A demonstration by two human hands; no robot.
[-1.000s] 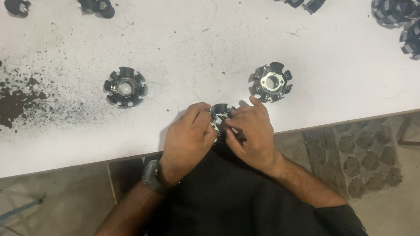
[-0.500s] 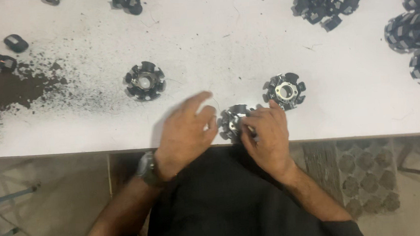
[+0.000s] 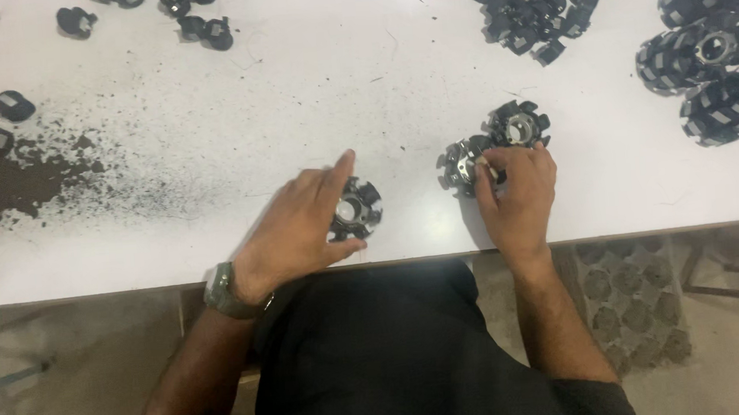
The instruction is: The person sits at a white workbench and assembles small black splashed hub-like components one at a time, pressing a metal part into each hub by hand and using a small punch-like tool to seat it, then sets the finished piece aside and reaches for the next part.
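White table (image 3: pixel 206 98) seen from above, its surface smudged at the left by a spread of dark powder (image 3: pixel 4 185) and lit evenly, with soft shadows. Below the table's front edge lies a dull grey-brown floor (image 3: pixel 78 375). At the right, a patterned mat (image 3: pixel 632 302) of rounded cells rests on that floor.

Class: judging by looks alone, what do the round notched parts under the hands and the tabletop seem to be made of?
Round notched parts: probably black moulded plastic, matt, around a shiny, likely metal core. Tabletop: smooth white, perhaps laminate; dark powder shows clearly on it.
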